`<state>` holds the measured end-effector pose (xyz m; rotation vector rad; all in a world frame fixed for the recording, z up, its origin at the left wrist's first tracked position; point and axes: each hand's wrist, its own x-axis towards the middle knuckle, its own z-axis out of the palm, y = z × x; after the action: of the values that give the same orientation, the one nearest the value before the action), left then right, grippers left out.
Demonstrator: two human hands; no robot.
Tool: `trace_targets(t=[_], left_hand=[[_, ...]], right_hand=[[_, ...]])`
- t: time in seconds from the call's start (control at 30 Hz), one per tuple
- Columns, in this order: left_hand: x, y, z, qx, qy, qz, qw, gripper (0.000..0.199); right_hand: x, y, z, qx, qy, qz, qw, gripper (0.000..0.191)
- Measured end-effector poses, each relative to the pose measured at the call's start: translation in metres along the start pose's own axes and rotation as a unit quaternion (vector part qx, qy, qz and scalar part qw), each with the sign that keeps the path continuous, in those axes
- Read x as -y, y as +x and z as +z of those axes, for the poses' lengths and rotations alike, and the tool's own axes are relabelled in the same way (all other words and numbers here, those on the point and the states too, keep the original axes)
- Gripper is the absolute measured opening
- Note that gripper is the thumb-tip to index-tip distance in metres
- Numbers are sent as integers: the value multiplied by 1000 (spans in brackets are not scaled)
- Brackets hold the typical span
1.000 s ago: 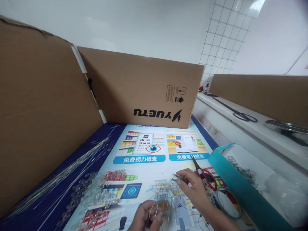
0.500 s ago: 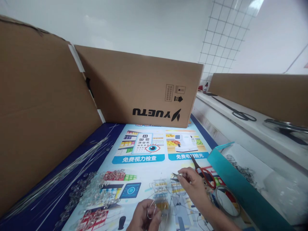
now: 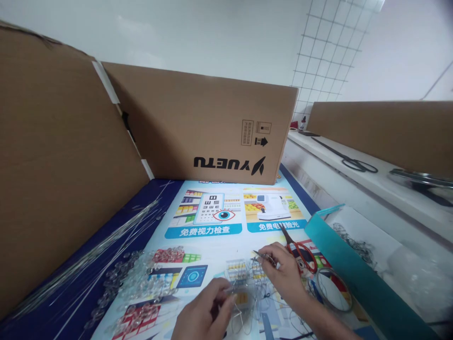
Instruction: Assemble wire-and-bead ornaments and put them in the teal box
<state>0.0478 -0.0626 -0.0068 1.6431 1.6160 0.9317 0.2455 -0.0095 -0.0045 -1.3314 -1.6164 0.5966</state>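
My left hand (image 3: 205, 311), at the bottom centre, pinches a thin clear strand (image 3: 238, 296) between thumb and fingertips. Its loose end crosses a tangle of fine wires and loops (image 3: 244, 278). To the right, my right hand (image 3: 283, 271) is closed around small snips (image 3: 264, 256), whose two pointed blades stick out to the left, slightly apart. The blades are above the far edge of the tangle, away from my left hand. Clear beads (image 3: 148, 283) lie spread left of my hands. Red-handled scissors (image 3: 300, 255) rest just beyond my right hand.
A roll of clear tape (image 3: 332, 290) lies right of my right forearm. Beside it stands a teal-edged box (image 3: 364, 278) with dark wire bits and a clear plastic bag. Long thin strands (image 3: 106, 250) lie at left. Cardboard panels (image 3: 170, 123) wall the far and left sides.
My left hand has turned and moved slightly up and left with the strand. My right hand has shifted a little, still gripping the snips. The view has tilted slightly.
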Motion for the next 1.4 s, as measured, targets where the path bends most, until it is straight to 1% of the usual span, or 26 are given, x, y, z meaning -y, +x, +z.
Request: trace_targets(t=[0.03,0.07,0.1,0.17,0.23,0.27,0.3,0.4,0.5,0.6,0.73,0.97,1.1,1.27,1.4], left_hand=[[-10,8,-3,13,35,26,999,16],[-19,17,-4,52,67,56,995,15],[-27,26,-3,79,92,71,990,15],[-37,42,2,109,109,94,984,17],[-40,54,12,113,99,98,984,14],[-38,58,17,118,81,94,985,12],[-36,60,21,119,60,89,987,13],[-28,62,29,110,23,80,990,18],[-23,61,29,103,17,78,992,14],[-22,60,28,95,7,76,993,11],[-19,59,29,92,-2,75,993,10],[-13,60,33,95,-35,64,993,9],[-10,62,36,101,-44,50,993,8],[-7,63,37,101,-55,45,992,8],[-4,64,39,93,-64,28,993,8]], right_hand=[[-1,0,0,-1,0,-2,1000,11],[-2,-1,1,-1,1,-6,1000,13],[-3,-1,1,-1,2,-11,1000,15],[-4,-1,2,3,4,-23,1000,19],[-4,-2,2,11,3,-23,1000,20],[-4,-1,2,14,4,-16,1000,19],[-3,-1,2,20,7,-6,1000,18],[-1,1,0,34,42,41,998,13],[1,4,-1,62,106,96,988,7],[-2,6,-2,89,147,128,977,14],[-10,6,-3,103,180,153,966,22],[-17,7,-4,130,262,192,937,21],[-21,8,-4,145,287,207,924,24],[-21,9,-4,170,293,213,917,27],[-18,10,-7,180,281,203,921,26]])
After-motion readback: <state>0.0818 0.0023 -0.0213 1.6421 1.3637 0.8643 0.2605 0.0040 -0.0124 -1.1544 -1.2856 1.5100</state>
